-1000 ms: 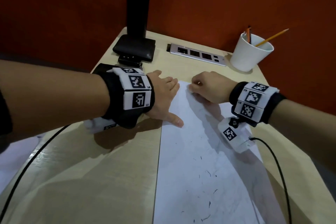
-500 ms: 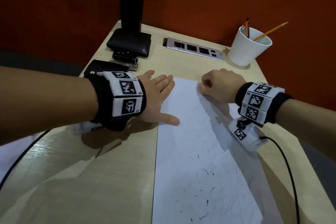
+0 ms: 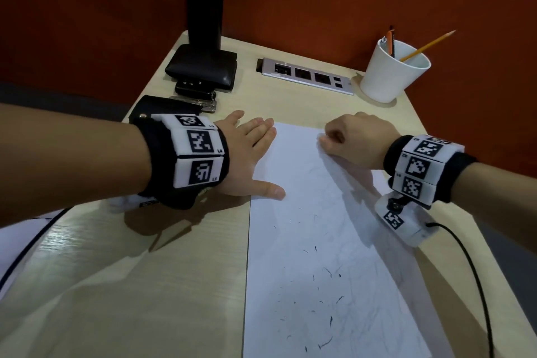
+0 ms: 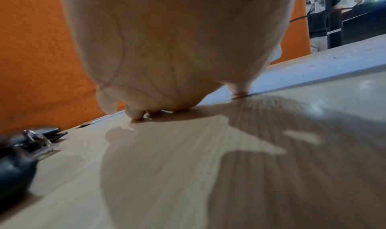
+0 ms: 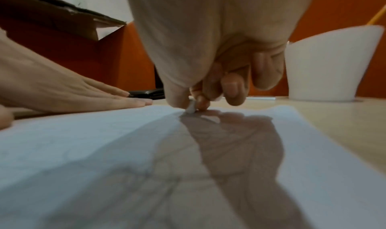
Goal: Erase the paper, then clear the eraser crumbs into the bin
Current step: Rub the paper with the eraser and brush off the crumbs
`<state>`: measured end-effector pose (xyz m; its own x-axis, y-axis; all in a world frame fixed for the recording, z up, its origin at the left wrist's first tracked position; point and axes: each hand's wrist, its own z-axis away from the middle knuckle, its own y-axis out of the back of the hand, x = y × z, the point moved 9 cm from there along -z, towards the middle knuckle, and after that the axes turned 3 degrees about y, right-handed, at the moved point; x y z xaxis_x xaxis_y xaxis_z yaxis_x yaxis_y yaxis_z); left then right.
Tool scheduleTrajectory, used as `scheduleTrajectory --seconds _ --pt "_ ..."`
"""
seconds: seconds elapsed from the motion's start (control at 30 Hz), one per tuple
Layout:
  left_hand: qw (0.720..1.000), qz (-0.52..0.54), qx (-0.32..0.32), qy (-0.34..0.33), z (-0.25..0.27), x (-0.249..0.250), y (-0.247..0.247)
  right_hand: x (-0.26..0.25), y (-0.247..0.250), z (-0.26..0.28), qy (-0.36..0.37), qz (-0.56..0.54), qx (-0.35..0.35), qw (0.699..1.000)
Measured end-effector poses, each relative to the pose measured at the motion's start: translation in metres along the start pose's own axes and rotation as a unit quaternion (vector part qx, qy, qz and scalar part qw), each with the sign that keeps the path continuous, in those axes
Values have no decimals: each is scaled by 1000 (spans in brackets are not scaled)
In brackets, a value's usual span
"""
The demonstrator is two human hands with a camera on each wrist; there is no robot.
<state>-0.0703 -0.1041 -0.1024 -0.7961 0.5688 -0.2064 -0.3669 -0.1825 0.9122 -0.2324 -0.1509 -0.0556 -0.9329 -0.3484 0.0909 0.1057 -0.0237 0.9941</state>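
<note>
Right hand [image 3: 353, 136] pinching eraser stub [image 5: 191, 108] is rubbing the thin, slide-prone paper [image 3: 305, 212] at 12 o'clock; flat, released left hand [image 3: 247, 154] is pinning its 9 o'clock edge.

White cup [image 3: 390, 73] holding pencils [image 3: 425, 45]; silver socket strip [image 3: 308, 75]; black stand base [image 3: 202, 67].

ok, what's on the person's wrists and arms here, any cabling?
Both forearms are bare, no sleeves. Each wrist wears a wide black fabric band faced with white square panels printed with black fiducial markers. A white camera pod with its own marker hangs under the right band, trailing a thin black cable. Another black cable runs from the left.
</note>
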Motion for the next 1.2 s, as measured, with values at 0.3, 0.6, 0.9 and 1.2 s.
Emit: scheduleTrajectory --seconds 0.3,0.6,0.9,1.2 --pt "1000 -16 10 1 0 2 1 -56 -3 -10 85 -27 -23 996" --pt "1000 -21 8 4 -1 1 3 -42 10 -15 67 -22 5 998" --pt "1000 -12 20 1 -1 2 1 -19 2 -12 3 25 26 999" --pt "1000 -18 22 3 -1 3 3 -59 -8 -27 22 -70 0 997"
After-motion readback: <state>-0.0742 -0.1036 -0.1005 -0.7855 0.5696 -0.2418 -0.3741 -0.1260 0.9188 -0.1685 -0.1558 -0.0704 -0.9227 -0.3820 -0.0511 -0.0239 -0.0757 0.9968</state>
